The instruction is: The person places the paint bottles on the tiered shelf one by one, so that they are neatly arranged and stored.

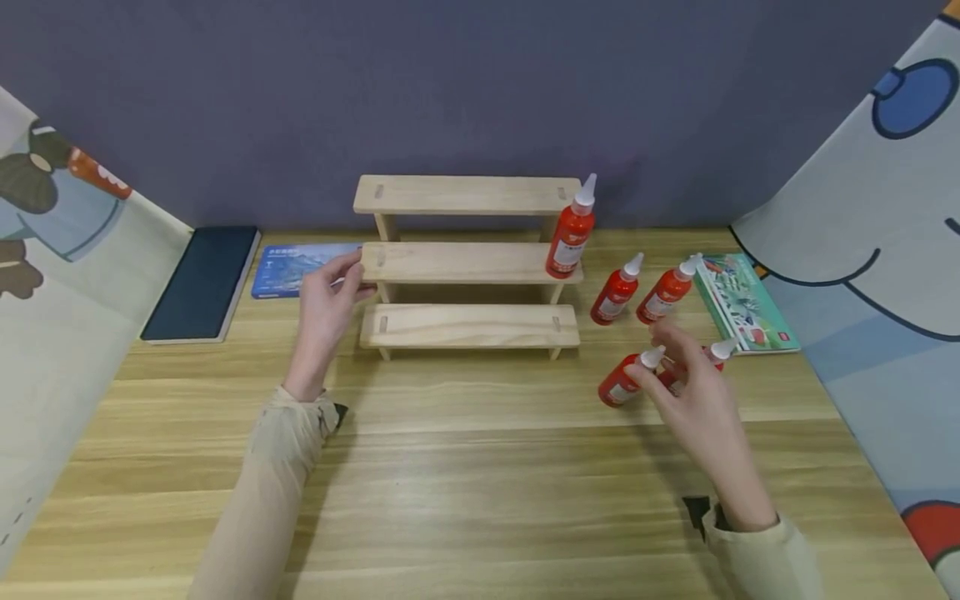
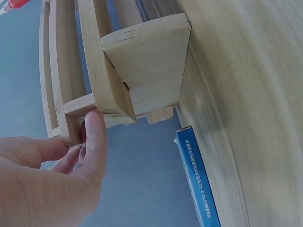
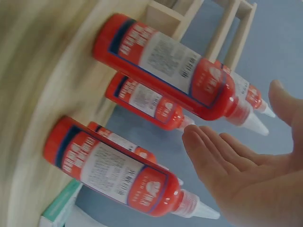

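Note:
At the left end of a three-tier wooden stand, my left hand pinches the middle tier between thumb and fingers. A red bottle with a white nozzle stands on that tier's right end. More red bottles stand on the table to the right, two at the back and two in front. Over the front pair hovers my right hand, thumb and fingers spread apart beside the nearer front bottle. It partly hides the other front bottle in the head view; contact cannot be made out.
A dark blue book lies at the left, and a flat blue box sits beside the stand. Behind the bottles at the right is a green illustrated book. A dark panel rises behind the wooden table.

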`<state>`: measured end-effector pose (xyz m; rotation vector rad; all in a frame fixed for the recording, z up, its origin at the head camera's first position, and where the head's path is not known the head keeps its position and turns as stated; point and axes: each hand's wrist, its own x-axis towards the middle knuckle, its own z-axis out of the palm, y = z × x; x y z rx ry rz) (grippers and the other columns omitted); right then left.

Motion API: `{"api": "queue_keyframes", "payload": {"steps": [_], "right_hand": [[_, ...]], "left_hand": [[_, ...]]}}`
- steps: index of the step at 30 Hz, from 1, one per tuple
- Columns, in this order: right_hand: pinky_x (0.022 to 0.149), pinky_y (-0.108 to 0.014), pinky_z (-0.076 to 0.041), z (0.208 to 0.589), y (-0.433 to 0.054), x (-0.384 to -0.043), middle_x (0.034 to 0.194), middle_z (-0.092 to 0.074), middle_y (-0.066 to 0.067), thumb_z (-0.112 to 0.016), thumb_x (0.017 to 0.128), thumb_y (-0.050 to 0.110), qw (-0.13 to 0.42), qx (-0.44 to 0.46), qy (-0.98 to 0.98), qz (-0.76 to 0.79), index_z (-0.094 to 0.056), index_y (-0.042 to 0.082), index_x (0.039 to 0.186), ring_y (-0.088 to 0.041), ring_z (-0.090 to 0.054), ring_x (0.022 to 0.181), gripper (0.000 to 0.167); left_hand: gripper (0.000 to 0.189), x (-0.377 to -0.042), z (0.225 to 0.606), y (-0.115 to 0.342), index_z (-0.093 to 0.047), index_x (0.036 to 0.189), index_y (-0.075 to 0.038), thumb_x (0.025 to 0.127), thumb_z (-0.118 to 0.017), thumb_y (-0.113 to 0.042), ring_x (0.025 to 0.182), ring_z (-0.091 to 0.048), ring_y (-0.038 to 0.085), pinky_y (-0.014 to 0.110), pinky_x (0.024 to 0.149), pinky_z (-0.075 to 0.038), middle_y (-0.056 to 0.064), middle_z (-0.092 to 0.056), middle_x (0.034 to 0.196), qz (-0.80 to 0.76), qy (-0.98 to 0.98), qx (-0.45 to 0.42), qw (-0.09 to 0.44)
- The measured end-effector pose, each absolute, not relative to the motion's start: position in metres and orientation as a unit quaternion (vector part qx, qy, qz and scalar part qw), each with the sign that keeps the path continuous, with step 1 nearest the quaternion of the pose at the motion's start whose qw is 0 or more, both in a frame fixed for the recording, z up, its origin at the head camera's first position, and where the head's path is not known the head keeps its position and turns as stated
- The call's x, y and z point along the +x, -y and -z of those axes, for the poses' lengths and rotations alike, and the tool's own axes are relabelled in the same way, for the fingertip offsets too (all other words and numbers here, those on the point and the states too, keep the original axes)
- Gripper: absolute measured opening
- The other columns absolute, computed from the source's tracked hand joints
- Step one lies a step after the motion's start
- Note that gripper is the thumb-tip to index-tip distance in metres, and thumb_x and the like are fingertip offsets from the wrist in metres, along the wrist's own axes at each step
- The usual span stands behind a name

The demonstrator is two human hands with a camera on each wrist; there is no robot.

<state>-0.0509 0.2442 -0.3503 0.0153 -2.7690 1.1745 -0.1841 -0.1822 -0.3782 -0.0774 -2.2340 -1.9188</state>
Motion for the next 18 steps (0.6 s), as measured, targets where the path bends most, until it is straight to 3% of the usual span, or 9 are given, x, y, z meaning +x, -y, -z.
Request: {"api": "queue_keyframes", "payload": {"steps": [18], "right_hand": [[0.103, -0.066, -0.056, 0.369, -0.245, -0.052, 0.145, -0.057, -0.034, -0.082, 0.098, 0.014, 0.03, -0.014, 0.924, -0.381, -0.047, -0.008, 0.151, -0.054, -0.062, 0.124, 0.067]], "left_hand": [[0.036, -0.183, 0.377, 0.183, -0.058, 0.145, 0.011, 0.113, -0.052, -0.005, 0.085, -0.071, 0.006, 0.021, 0.089, -0.066, 0.033, -0.061, 0.132, 0.639, 0.763, -0.026, 0.096]]}}
